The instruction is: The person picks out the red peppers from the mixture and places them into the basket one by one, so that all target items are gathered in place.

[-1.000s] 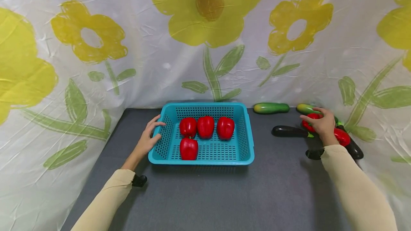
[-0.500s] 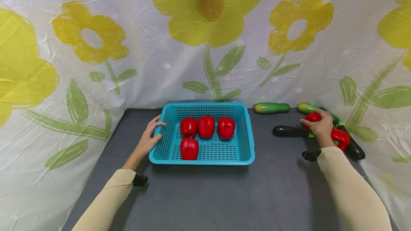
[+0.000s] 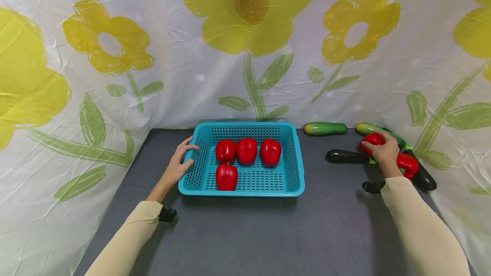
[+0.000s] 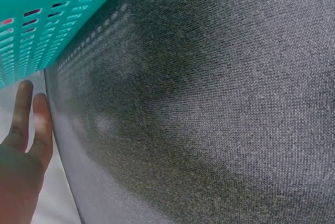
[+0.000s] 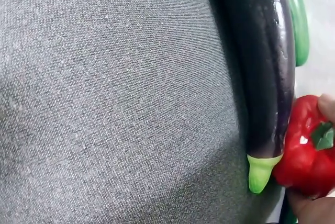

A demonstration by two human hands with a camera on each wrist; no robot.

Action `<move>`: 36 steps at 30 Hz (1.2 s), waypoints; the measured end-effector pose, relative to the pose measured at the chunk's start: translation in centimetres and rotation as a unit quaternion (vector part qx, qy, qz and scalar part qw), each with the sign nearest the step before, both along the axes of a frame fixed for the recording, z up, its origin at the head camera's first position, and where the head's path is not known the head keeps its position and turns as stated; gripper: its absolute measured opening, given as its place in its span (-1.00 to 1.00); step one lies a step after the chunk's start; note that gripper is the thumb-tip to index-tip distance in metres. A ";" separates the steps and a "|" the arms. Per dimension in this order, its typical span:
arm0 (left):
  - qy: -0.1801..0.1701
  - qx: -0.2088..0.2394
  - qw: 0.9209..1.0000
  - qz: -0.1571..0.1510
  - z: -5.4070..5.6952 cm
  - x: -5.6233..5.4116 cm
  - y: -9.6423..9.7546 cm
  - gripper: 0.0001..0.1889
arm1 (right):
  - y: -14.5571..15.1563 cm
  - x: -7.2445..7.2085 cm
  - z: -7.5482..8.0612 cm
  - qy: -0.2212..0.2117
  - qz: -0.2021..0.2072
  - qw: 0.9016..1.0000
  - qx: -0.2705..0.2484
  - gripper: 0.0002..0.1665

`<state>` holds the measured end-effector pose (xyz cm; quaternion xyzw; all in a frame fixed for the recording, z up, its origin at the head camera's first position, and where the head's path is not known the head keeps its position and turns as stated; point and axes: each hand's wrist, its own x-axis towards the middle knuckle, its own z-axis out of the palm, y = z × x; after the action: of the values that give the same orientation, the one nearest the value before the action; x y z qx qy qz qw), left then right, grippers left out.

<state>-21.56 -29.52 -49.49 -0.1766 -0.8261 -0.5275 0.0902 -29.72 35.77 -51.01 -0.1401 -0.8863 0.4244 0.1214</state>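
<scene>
At the left side of a blue-green plastic basket is my left hand, its fingers extended and touching or hovering by the rim. Several red bell peppers lie inside the basket. On the far right, my right hand holds another red bell pepper between thumb and fingers. The right wrist view shows this pepper's green stem and the thumb on its side. A dark eggplant with a green cap lies right beside it. Part of the held pepper is hidden by the hand.
A cucumber lies along the back edge, with a second, yellow-ended cucumber to its right. One more red pepper and another eggplant rest near the right table edge. A flower-printed cloth hangs behind.
My right hand has drawn the held red pepper slightly, and more of it shows now. The left hand and the basket have stayed in place.
</scene>
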 end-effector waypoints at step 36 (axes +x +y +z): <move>0.019 -0.009 1.000 -0.010 1.8 1.0 0.8 -0.61 | -3.0 3.5 5.1 0.067 0.148 0.965 -0.204 -0.33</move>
<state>-20.60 -28.70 -47.67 -0.1953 -0.8271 -0.5177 0.0993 -26.23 32.73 -45.96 0.0001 -0.7816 0.6179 0.0853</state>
